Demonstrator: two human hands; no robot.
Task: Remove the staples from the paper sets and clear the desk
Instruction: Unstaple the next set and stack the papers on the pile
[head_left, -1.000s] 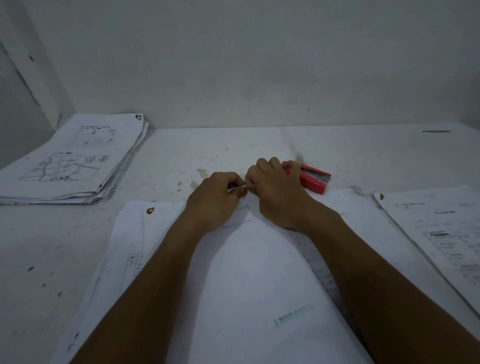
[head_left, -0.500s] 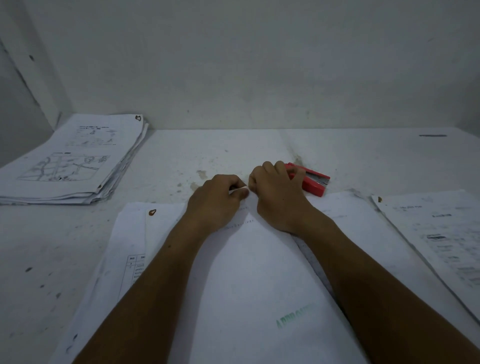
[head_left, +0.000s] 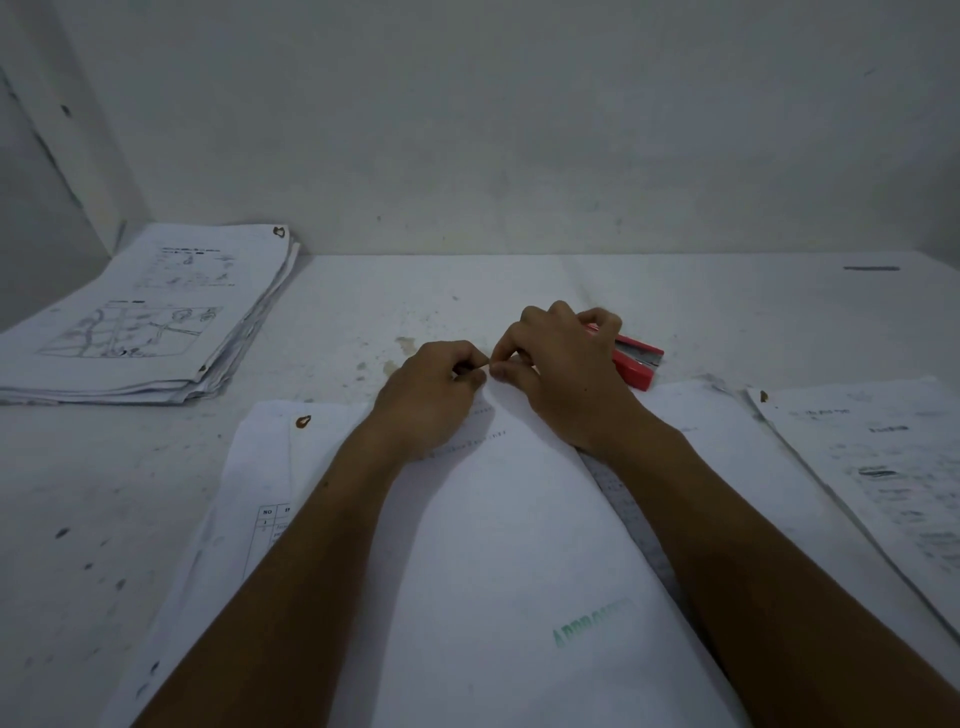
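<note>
A white paper set (head_left: 519, 519) with a faint green stamp lies in front of me on the desk (head_left: 415, 296), one corner pointing away. My left hand (head_left: 431, 400) pinches that far corner between thumb and curled fingers. My right hand (head_left: 566, 374) meets it from the right, thumb and forefinger pinching at the same corner. The staple itself is hidden by the fingertips. A red staple tool (head_left: 636, 364) lies on the desk just behind my right hand, partly covered by it.
A thick stack of printed sheets (head_left: 156, 312) sits at the far left by the wall. More sheets (head_left: 270, 441) with a brown corner mark lie under the set. Another printed set (head_left: 872, 457) lies at the right. A wall closes the desk's back.
My right hand has lifted its knuckles slightly and its thumb and forefinger now pinch closer at the corner. My left hand has stayed on the corner.
</note>
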